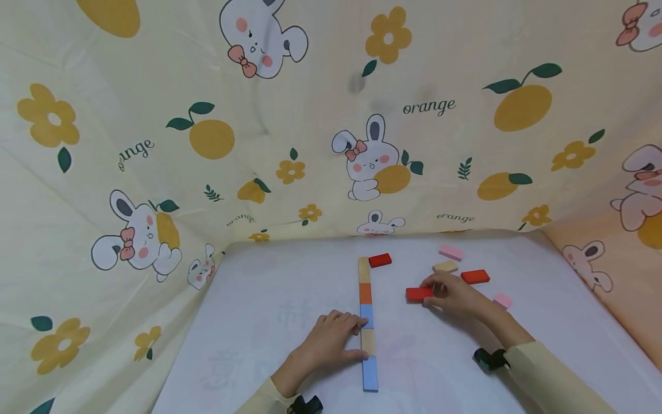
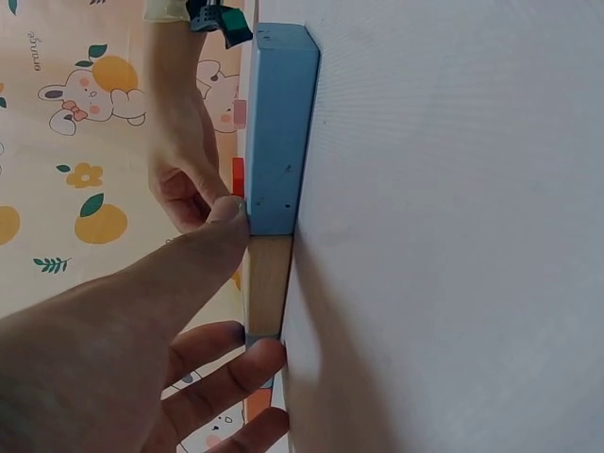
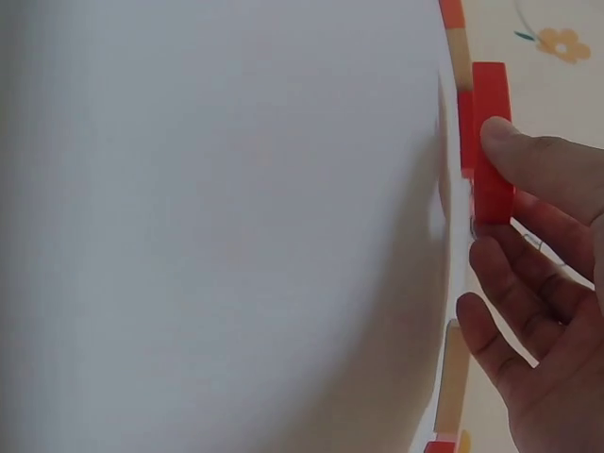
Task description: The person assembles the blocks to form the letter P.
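A straight row of blocks runs away from me: a blue block (image 1: pixel 370 374) nearest, a plain wooden block (image 1: pixel 368 342), another blue block (image 1: pixel 366 315), an orange block (image 1: pixel 365 293) and a pale wooden block (image 1: pixel 364 270) at the far end. My left hand (image 1: pixel 331 345) rests at the row's left side, fingers spread. Its thumb (image 2: pixel 225 209) touches near the joint between the nearest blue block and the wooden one. Right of the row, my right hand (image 1: pixel 455 296) pinches a red block (image 3: pixel 492 170) between thumb and fingers.
Another red block (image 1: pixel 380 260) lies at the row's far right end. Beyond and around my right hand lie a pink block (image 1: pixel 451 252), a wooden block (image 1: pixel 445 267), a red block (image 1: pixel 475 276) and a second pink block (image 1: pixel 503 301). A patterned cloth (image 1: pixel 310 115) surrounds the white table (image 1: pixel 248 299).
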